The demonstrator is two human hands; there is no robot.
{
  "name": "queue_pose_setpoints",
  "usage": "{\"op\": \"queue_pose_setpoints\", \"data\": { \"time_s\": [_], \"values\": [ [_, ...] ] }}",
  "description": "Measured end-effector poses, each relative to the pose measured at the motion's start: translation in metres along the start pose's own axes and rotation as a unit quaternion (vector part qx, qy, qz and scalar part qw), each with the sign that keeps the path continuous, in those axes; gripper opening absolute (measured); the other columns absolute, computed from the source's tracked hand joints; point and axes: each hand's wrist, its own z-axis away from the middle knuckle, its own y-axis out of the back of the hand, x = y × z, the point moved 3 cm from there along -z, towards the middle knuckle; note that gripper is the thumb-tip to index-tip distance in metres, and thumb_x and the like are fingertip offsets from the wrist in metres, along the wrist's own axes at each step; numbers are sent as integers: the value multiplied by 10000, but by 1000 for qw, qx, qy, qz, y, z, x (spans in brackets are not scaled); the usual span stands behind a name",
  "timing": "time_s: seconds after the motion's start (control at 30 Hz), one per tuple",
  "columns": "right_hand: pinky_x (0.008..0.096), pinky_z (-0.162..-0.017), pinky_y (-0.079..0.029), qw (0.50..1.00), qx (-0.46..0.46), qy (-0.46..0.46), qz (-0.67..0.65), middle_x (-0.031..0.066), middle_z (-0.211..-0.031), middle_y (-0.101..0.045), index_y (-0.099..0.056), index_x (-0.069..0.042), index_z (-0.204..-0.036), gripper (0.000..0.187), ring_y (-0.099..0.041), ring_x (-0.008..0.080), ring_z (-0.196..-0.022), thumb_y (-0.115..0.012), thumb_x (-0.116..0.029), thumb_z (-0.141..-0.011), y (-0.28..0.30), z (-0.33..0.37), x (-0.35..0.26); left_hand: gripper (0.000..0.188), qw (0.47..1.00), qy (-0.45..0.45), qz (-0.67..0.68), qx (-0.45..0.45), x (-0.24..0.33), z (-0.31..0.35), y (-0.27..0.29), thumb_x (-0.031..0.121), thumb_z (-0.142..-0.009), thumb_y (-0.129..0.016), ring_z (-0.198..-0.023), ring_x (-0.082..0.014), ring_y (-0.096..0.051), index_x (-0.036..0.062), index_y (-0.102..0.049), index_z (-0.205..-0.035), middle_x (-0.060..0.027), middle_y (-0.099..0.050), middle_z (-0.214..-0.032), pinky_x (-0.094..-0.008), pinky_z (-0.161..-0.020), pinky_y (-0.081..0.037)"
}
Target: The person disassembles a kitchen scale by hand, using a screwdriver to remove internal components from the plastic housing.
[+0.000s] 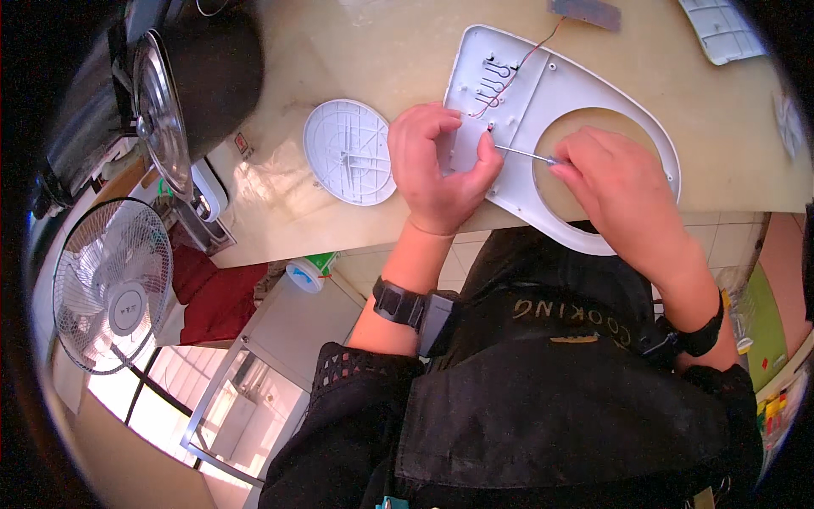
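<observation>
A white plastic housing (527, 182) with a large round opening lies at the table's front edge, its ribbed inside facing up. My left hand (437, 174) curves around its left end, fingers along the outer side and thumb on the inner face. My right hand (615, 178) is closed on a screwdriver (524, 153), whose handle is mostly hidden in the palm. The metal shaft points left, with its tip beside my left thumb. Thin wires (532, 56) run from the housing to a small grey plate (587, 12).
A round white ribbed cover (348, 153) lies left of my left hand. Another white plastic part (721, 30) is at the far right. A metal lid (161, 119) and a fan (114, 288) stand at the left. Below the table edge is a white-and-green tub (309, 271).
</observation>
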Motion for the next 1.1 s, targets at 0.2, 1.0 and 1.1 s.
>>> {"op": "queue_pose_setpoints", "data": {
  "time_s": [0.2,1.0,1.1],
  "values": [
    [458,-704,-476,1000,5,-5,9,147,-869,-607,-608,-26,-932,136,-599,371,-805,-688,-133,-907,12,7,-2,388,1000,-12,-13,-2,1,-1,0,46,-654,-814,-903,-320,-608,54,-607,-983,-105,-646,-947,-404,-814,-500],
    [407,-873,-507,983,62,150,90,106,-1069,-656,-700,-57,-1071,282,-626,316,-1012,-781,-66,-801,40,-33,-13,467,997,-28,-74,-3,11,4,15,161,-687,-864,-1026,-314,-621,64,-647,-1090,-128,-676,-1102,-407,-902,-479],
    [408,-884,-497,971,3,217,104,88,-1087,-654,-694,-63,-1134,374,-609,322,-1042,-792,-56,-773,19,-61,-25,502,996,-3,-88,31,15,18,30,188,-693,-883,-1079,-317,-602,53,-642,-1112,-143,-659,-1156,-415,-922,-474]
  ]
}}
